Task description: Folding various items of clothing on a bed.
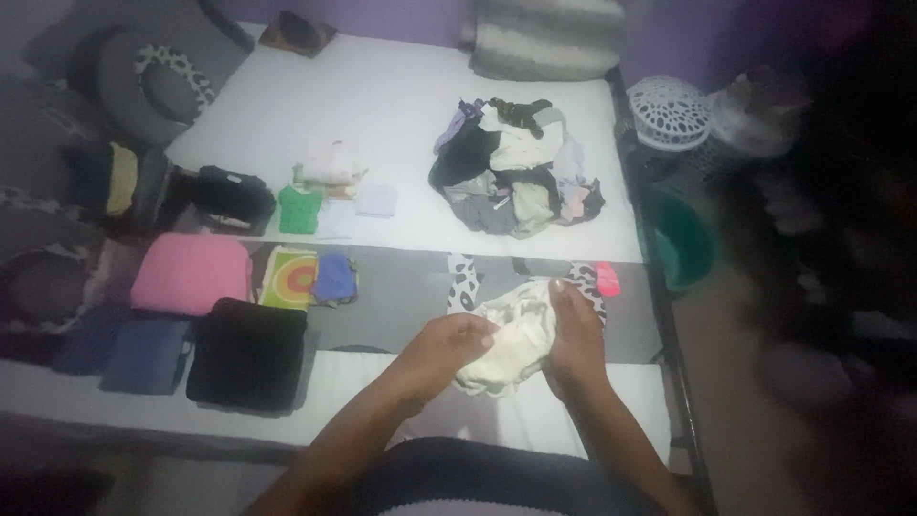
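A small cream-white garment point(506, 334) lies bunched on the bed's near edge, between both of my hands. My left hand point(449, 346) grips its left side with curled fingers. My right hand point(573, 330) presses flat against its right side. Under the garment lies a grey cloth with a black-and-white spotted piece point(461, 277). A heap of unfolded clothes point(516, 177) sits farther back on the white sheet point(382, 105).
Folded pieces lie to the left: pink point(191, 272), black point(248, 354), blue point(148, 354), green point(299, 208) and a striped colourful one point(289, 277). A pink item point(607, 278) lies right of my hands. A white perforated basket point(669, 113) and green bucket point(683, 239) stand beside the bed.
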